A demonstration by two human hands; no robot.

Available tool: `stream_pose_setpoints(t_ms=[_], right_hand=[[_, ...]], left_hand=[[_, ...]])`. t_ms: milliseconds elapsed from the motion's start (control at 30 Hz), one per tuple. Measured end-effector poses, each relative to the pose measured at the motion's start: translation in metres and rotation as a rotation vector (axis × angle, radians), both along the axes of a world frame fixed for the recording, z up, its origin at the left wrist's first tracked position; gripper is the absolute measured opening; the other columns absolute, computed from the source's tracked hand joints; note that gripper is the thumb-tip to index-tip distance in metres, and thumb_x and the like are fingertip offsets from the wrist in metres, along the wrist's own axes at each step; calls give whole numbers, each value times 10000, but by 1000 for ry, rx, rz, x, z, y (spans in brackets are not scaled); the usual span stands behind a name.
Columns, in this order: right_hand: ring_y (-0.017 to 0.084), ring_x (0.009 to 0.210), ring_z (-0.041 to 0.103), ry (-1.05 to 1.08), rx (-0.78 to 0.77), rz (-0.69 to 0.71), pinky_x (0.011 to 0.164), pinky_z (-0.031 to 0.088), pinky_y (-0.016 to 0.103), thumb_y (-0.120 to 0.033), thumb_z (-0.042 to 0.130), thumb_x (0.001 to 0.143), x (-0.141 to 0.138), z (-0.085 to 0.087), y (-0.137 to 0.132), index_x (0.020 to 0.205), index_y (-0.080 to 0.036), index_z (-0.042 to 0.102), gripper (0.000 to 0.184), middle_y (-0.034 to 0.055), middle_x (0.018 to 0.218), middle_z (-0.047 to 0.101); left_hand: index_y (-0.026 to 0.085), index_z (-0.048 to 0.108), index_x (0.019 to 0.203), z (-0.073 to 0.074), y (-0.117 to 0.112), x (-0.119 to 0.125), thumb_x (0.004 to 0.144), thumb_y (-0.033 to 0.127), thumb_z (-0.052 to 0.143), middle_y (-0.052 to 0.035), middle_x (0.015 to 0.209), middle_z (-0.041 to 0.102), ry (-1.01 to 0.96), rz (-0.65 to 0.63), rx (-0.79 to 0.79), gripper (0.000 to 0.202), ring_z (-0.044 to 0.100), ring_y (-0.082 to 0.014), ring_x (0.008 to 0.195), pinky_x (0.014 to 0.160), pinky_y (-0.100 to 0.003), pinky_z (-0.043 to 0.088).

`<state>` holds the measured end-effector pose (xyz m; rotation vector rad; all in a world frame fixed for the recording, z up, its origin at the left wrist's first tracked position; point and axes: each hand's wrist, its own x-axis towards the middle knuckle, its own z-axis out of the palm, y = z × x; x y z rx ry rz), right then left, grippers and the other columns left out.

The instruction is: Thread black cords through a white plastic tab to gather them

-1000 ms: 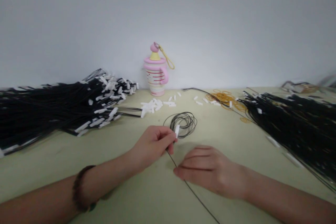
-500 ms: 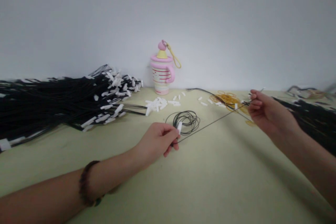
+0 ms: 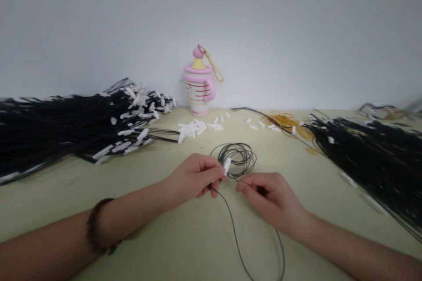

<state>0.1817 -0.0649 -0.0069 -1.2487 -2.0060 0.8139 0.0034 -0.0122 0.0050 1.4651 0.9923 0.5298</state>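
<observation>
My left hand [image 3: 201, 176] pinches a coil of thin black cable [image 3: 242, 158] by its near left side, just above the table. A small white connector [image 3: 227, 165] sticks up beside the left thumb. My right hand [image 3: 268, 197], close by on the right, has thumb and index finger closed on the thin black cable near the coil. A loose length of the cable [image 3: 234, 232] hangs from under the left hand, loops toward the near edge and comes back up behind the right wrist. The right hand's other fingers are curled in.
Bundled black cables with white ends [image 3: 59, 125] lie left; another black bundle [image 3: 372, 158] lies right. Small white pieces [image 3: 193, 128] and yellow rubber bands [image 3: 283, 120] are scattered at the back. A pink striped cup [image 3: 199, 92] stands against the wall.
My right hand has come from the far right down to beside the coil. The cable that was stretched taut between the hands now hangs in a slack loop. The left hand keeps its pinch.
</observation>
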Motion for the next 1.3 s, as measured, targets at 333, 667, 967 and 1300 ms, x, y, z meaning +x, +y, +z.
stream_pose_setpoints(t_ms=[333,667,967,1300], right_hand=[[61,493,275,-68,29,21,450,222,190,-245,380,813,1,-2,3,617,-124,519,270,-34,539,320],[61,494,275,-80,18,18,450,224,187,-233,378,807,0,1,3,595,-125,500,268,-32,538,315],[55,478,269,-97,65,41,442,208,185,-184,382,786,1,0,2,544,-137,434,252,-41,521,287],[53,476,288,-105,84,52,444,218,183,-185,373,795,1,0,3,552,-139,429,253,-40,522,305]], left_hand=[[133,552,698,1,-1,2,741,313,459,44,478,488,78,-55,51,207,412,-38,365,337,-134,235],[136,564,715,-1,-1,1,739,338,452,40,489,500,71,-43,56,232,384,-35,350,332,-141,227],[135,558,687,2,-4,2,741,312,457,48,460,489,79,-52,91,210,360,-27,344,340,-131,238],[140,559,698,-3,-5,1,749,299,443,41,499,490,52,-122,158,204,482,-62,446,433,-151,363]])
